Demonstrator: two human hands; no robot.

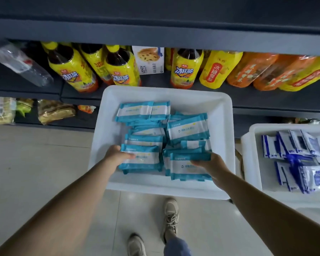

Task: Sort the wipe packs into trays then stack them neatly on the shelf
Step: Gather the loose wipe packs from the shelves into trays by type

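Note:
A white tray point(174, 93) in the middle of the view holds several teal-and-white wipe packs point(187, 129). My left hand point(116, 154) grips a small stack of teal packs point(144, 160) at the tray's near left, thumb on top. Beside it, my right hand point(211, 166) grips another stack of teal packs point(187, 168) at the near right, fingers over its right edge. A second white tray point(253, 154) at the right holds several dark-blue-and-white wipe packs point(296, 145). The dark grey shelf point(248, 97) lies behind the trays.
Yellow and orange drink bottles point(187, 69) and a white cake box point(150, 59) fill the shelf level behind the tray. Snack bags point(54, 110) lie on the lowest level at the left. Pale floor tiles point(35, 154) show to the left; my feet point(171, 215) stand below.

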